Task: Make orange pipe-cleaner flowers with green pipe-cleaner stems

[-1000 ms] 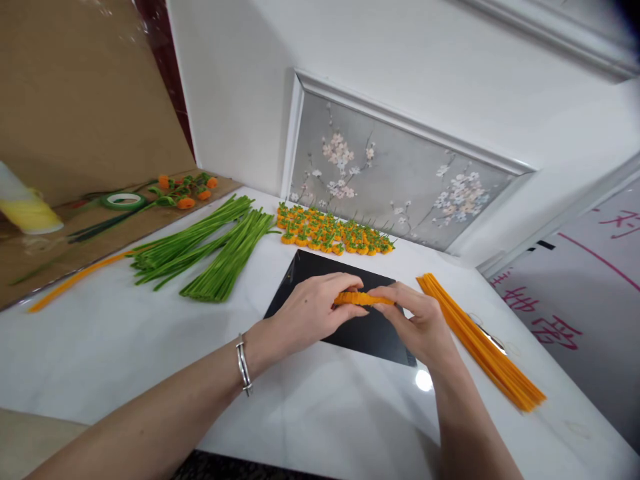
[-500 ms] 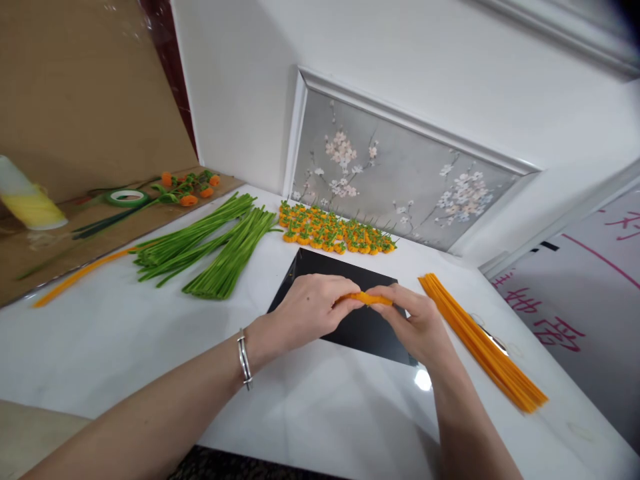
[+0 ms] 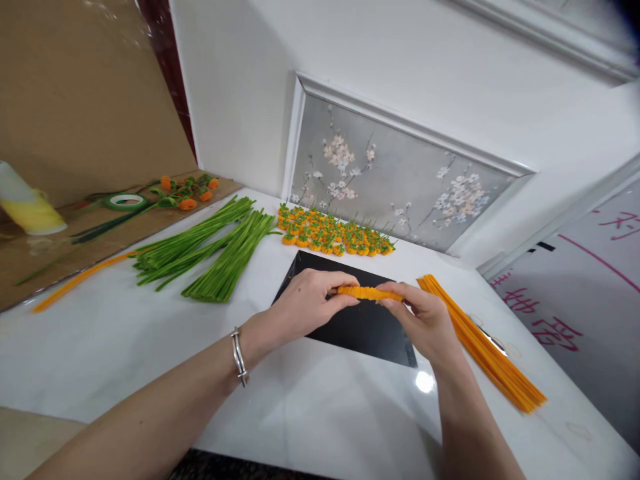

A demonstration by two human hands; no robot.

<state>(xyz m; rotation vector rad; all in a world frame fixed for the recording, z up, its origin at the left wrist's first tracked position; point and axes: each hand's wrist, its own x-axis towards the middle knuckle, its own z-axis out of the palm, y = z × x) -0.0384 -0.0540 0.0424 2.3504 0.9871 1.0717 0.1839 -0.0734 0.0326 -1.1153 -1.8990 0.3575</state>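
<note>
Between my two hands is a short, ridged orange coil of pipe cleaner point(image 3: 369, 293), held level over a black sheet point(image 3: 357, 327). My left hand point(image 3: 313, 300), with a silver bangle at its wrist, pinches the coil's left end. At the other end, my right hand point(image 3: 423, 313) grips it between thumb and fingers. Straight orange pipe cleaners point(image 3: 483, 347) lie in a bundle to the right of my right hand. Small orange pieces with green tops point(image 3: 335, 230) stand in rows behind the black sheet.
Green pipe cleaners point(image 3: 215, 250) lie in bunches on the white table point(image 3: 125, 353) at left, near a single orange strip point(image 3: 80, 281). On cardboard beyond are green tape point(image 3: 126, 201), orange craft flowers point(image 3: 187, 197) and a yellow-and-white bottle-like item point(image 3: 30, 203). A framed floral panel point(image 3: 400, 167) backs the table.
My hands have moved slightly apart, the right one to the right. More of the orange coil shows between them, with its ridges now visible.
</note>
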